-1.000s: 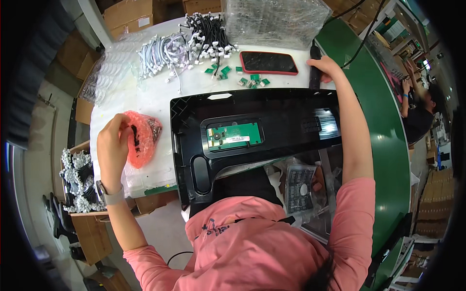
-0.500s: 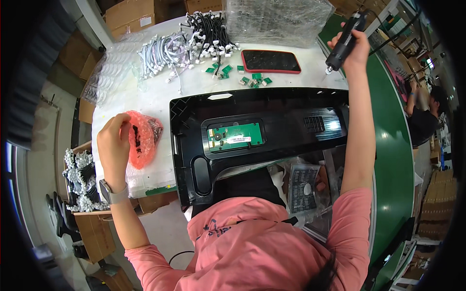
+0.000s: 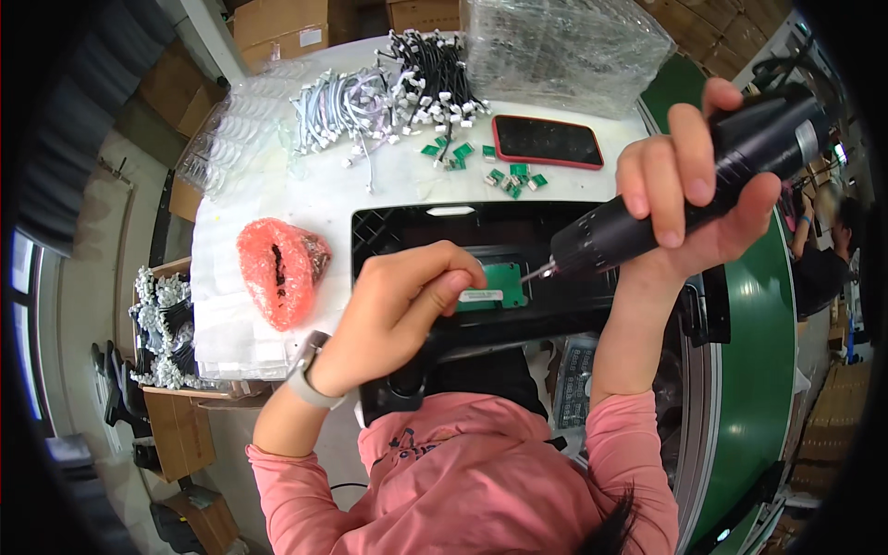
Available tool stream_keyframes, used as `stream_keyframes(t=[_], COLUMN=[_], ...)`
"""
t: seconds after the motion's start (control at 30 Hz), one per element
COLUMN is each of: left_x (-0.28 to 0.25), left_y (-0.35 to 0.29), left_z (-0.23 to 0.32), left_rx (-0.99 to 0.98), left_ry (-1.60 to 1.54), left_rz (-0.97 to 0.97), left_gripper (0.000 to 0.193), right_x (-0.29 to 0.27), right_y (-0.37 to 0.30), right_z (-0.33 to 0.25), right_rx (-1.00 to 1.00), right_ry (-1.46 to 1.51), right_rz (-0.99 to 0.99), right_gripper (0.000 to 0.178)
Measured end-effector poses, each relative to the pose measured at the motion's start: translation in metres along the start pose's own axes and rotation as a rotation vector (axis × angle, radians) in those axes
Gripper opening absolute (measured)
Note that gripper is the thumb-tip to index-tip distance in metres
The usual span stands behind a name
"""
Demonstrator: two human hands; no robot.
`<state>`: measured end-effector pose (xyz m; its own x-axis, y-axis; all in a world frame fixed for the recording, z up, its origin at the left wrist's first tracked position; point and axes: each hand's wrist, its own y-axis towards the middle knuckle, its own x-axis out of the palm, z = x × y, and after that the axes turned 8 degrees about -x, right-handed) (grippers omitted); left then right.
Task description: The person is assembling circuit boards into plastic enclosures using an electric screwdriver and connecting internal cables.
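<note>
In my right hand [image 3: 689, 185] is a black electric screwdriver [image 3: 606, 239], its fingers wrapped round the body. The bit slants down-left to the right end of a green circuit board [image 3: 509, 277]; I cannot tell whether it touches. That board sits in a recess of a large black plastic housing [image 3: 564, 305] lying across the table edge and my lap. My left hand [image 3: 393, 310] is closed in a pinch over the board's left part, hiding it. Whatever those fingertips hold is too small to make out. Left of it lies a pink bubble-wrap bag [image 3: 254, 268] with small dark pieces in its opening.
Behind the housing lie small green connector boards [image 3: 518, 176], a red-cased phone [image 3: 548, 142], and bundles of white cables [image 3: 338, 106] and black cables [image 3: 430, 74]. A plastic-wrapped stack [image 3: 564, 51] stands at the back. A box of cables [image 3: 166, 324] is at left.
My left hand has left the bubble-wrap bag and come right, over the circuit board. My right hand has brought the screwdriver down and nearer, its bit now at the board.
</note>
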<state>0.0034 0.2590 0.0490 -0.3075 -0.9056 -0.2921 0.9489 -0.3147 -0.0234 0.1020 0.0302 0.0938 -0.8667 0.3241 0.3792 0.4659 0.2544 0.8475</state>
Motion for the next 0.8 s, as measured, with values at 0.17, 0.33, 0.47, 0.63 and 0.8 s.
stream_keyframes(t=[0.17, 0.33, 0.47, 0.63, 0.8], left_x=[0.023, 0.024, 0.020, 0.019, 0.021], left_y=[0.004, 0.003, 0.004, 0.003, 0.002], left_z=[-0.007, -0.008, -0.009, -0.012, -0.015], left_rx=[0.024, -0.052, -0.121, -0.111, -0.047], left_ry=[-0.214, -0.614, -0.641, -0.655, -0.622], left_rz=[0.116, 0.084, 0.031, 0.039, 0.095], left_gripper=[0.008, 0.008, 0.010, 0.012, 0.014], right_x=[-0.001, 0.000, 0.003, 0.008, 0.028], right_y=[0.008, -0.007, -0.012, -0.019, -0.025], right_z=[-0.003, 0.001, 0.004, 0.009, 0.009], right_rx=[-0.133, -0.157, -0.168, -0.165, -0.156], right_ry=[0.044, 0.068, 0.048, 0.033, -0.054], right_rz=[0.058, 0.045, 0.063, 0.093, 0.220], right_gripper=[0.054, 0.056, 0.055, 0.054, 0.053])
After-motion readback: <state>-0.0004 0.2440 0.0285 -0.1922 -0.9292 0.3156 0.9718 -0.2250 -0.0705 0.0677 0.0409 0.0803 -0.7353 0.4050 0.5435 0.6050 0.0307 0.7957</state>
